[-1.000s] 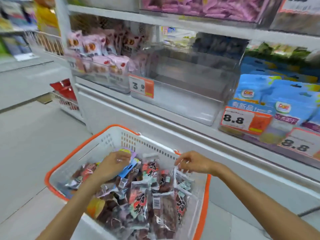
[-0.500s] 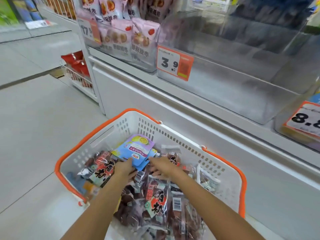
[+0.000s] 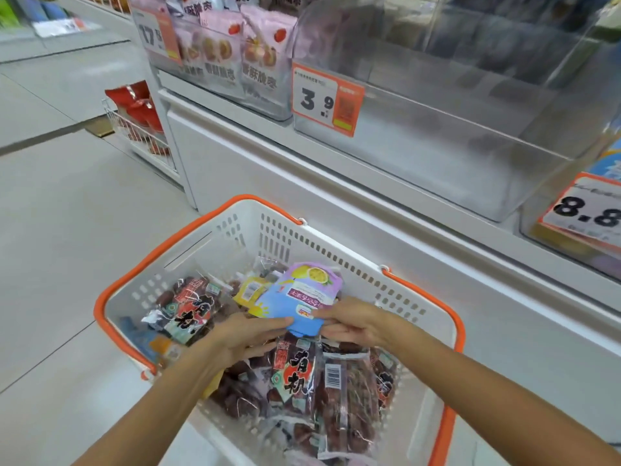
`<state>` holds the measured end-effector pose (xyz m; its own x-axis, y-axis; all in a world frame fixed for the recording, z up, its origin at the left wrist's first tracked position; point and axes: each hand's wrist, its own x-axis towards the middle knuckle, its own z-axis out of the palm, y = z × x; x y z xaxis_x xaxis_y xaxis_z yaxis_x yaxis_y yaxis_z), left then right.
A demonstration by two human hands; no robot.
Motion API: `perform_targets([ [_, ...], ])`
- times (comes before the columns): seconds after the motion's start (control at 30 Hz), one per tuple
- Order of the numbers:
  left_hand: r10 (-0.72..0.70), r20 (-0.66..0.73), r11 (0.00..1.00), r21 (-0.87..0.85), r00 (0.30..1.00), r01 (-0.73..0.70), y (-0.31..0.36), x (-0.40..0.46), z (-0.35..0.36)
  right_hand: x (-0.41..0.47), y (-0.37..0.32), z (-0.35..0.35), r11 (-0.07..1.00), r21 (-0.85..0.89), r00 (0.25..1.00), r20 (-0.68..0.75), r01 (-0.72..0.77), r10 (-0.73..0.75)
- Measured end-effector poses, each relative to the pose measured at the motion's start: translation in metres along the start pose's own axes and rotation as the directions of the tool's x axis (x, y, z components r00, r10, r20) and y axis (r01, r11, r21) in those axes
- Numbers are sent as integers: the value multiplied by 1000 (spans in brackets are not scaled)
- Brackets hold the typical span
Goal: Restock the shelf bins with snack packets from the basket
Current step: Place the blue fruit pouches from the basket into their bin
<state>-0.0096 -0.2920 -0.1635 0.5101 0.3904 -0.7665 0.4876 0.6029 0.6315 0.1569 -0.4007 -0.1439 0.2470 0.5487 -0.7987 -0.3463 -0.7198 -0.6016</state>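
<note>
Both hands are down in the white basket [image 3: 235, 230] with the orange rim. Left hand [image 3: 248, 334] and right hand [image 3: 353, 322] each pinch the near edge of a blue-and-purple packet [image 3: 302, 297], which sits on top of the dark red snack packets [image 3: 302, 375] toward the basket's far side. The clear shelf bin [image 3: 437, 139] with the 3.9 tag [image 3: 326, 99] is above, beyond the basket's far rim.

Open-fronted clear bin [image 3: 453, 136] above basket [image 3: 242, 230]

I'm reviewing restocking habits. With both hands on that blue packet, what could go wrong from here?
1. The left hand and right hand pinch only the near edge of the blue and purple fruit-print packet, so it may slip.
2. The clear empty shelf bin has a 3.9 price tag; the packet may belong elsewhere.
</note>
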Motion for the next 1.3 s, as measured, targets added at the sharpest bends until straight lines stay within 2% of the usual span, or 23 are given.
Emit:
perform_targets([
  [0.07,-31,78,999,-35,996,34,0,-6,5,-22,8,-25,992,-123,999,43,-23,29],
  [0.1,-34,87,998,-55,996,39,-1,-7,7,-32,12,-36,969,-243,999,29,-37,46],
  [0.2,18,-70,1000,4,997,-18,-5,-6,23,-60,23,-67,761,-645,996,-87,-71,19],
  [0.3,213,-206,955,249,955,-160,-3,-2,24,-88,16,-90,552,-833,970,-159,-31,-184],
  [0.37,372,-193,834,499,908,-236,4,-6,16,-103,4,-97,418,-908,911,-185,-15,-369],
  [0.4,444,-158,745,612,882,-265,10,-12,12,-109,0,-97,353,-935,858,-194,-16,-476],
  [0.47,569,-82,527,800,818,-286,26,-27,5,-111,-6,-92,201,-979,722,-162,-33,-673],
  [0.53,692,-45,318,915,721,-248,42,-41,8,-105,-4,-83,103,-994,614,-104,-38,-782],
  [0.57,748,-29,248,939,663,-239,47,-46,13,-100,-1,-79,99,-995,579,-98,-31,-809],
  [0.6,770,14,201,944,638,-262,50,-51,23,-95,4,-75,137,-991,563,-120,-13,-818],
  [0.63,738,76,186,932,671,-311,48,-51,33,-92,9,-72,202,-979,563,-162,9,-810],
  [0.7,565,245,216,878,788,-428,34,-40,48,-89,21,-67,336,-941,567,-249,52,-786],
  [0.73,492,316,172,878,811,-446,26,-32,51,-89,27,-67,374,-925,578,-273,60,-769],
  [0.77,472,350,66,901,809,-428,21,-23,50,-91,33,-69,383,-923,608,-282,41,-743],
  [0.83,428,390,-140,920,815,-366,14,-7,44,-96,40,-76,360,-930,761,-281,-67,-585],
  [0.9,221,434,-297,883,873,-364,9,1,45,-100,45,-82,324,-935,874,-276,-147,-399],
  [0.97,2,437,-492,783,899,-380,6,2,51,-103,49,-84,321,-934,895,-271,-156,-353],
  [1.0,-26,448,-570,728,894,-381,4,4,53,-103,49,-83,317,-936,894,-268,-154,-358],
  [1.07,21,527,-658,647,850,-385,3,4,53,-105,49,-84,291,-944,881,-267,-157,-391],
  [1.13,92,606,-683,616,790,-393,6,1,49,-105,50,-85,312,-937,819,-298,-155,-489],
  [1.2,134,606,-657,647,784,-388,10,-3,44,-104,52,-89,447,-890,702,-379,-96,-603],
  [1.27,126,576,-658,658,807,-367,11,-9,40,-105,52,-96,645,-757,591,-476,100,-651],
  [1.3,108,572,-681,638,813,-358,10,-13,37,-106,52,-98,701,-685,559,-508,199,-655],
])
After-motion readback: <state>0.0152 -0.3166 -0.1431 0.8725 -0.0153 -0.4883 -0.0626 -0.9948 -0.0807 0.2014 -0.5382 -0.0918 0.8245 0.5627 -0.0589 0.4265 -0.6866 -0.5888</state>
